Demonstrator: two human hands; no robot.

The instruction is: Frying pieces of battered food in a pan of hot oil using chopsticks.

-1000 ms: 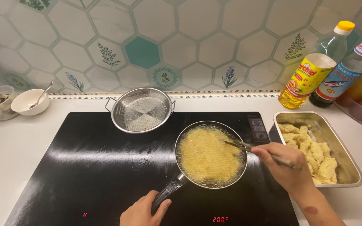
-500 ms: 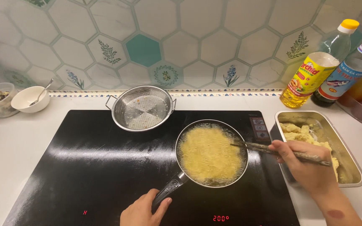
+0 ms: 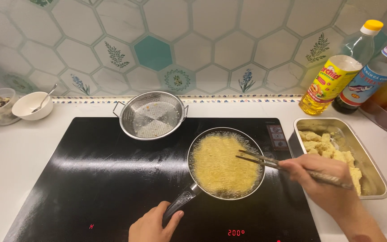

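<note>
The left hand is wrapping closed around the dark handle of a small round frying pan of bubbling yellow oil, which is sitting on the right part of the black glass cooktop. The right hand is pinching a pair of long chopsticks, their tips hovering over the foaming oil. A rectangular metal tray of pale battered pieces is lying just right of the pan, and a round steel mesh strainer is resting at the cooktop's far edge.

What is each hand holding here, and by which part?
The left hand grips the frying pan by the end of its dark handle. The right hand holds a pair of chopsticks near their upper ends, tips over the bubbling oil.
</note>
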